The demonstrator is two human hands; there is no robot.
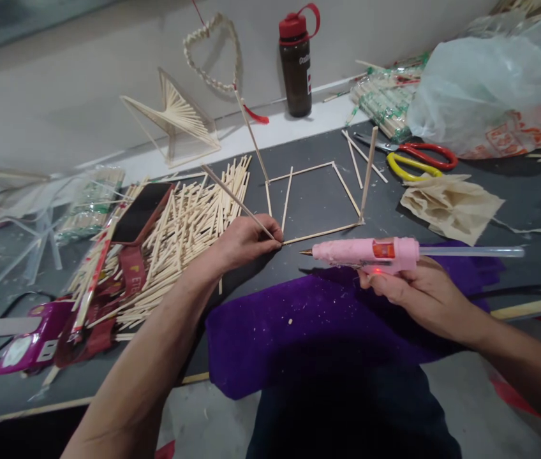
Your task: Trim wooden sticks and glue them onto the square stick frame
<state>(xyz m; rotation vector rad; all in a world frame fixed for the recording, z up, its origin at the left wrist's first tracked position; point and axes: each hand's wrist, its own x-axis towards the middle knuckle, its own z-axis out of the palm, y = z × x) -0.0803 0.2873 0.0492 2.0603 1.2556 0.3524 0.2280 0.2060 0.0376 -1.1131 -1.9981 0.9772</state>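
My left hand [252, 241] pinches the lower end of a thin wooden stick [232, 196] at the near left corner of a square stick frame [322, 233]. The held stick leans up to the left. Two other sticks rise from the frame's corners, one upright stick [369, 172] at the right and a leaning stick [251, 137] at the far left. A loose stick [288, 196] lies across the frame's left part. My right hand [409, 290] grips a pink hot glue gun [366, 252], its nozzle pointing left toward that corner, apart from it. A clear glue stick [471, 252] juts from its back.
A purple cloth [261, 338] lies at the near edge. Left are a pile of sticks [194, 223], a phone [141, 213] and a magenta tool [36, 338]. Scissors [414, 162], crumpled paper [452, 204] and a plastic bag [490, 95] lie right. A bottle [296, 73] stands behind.
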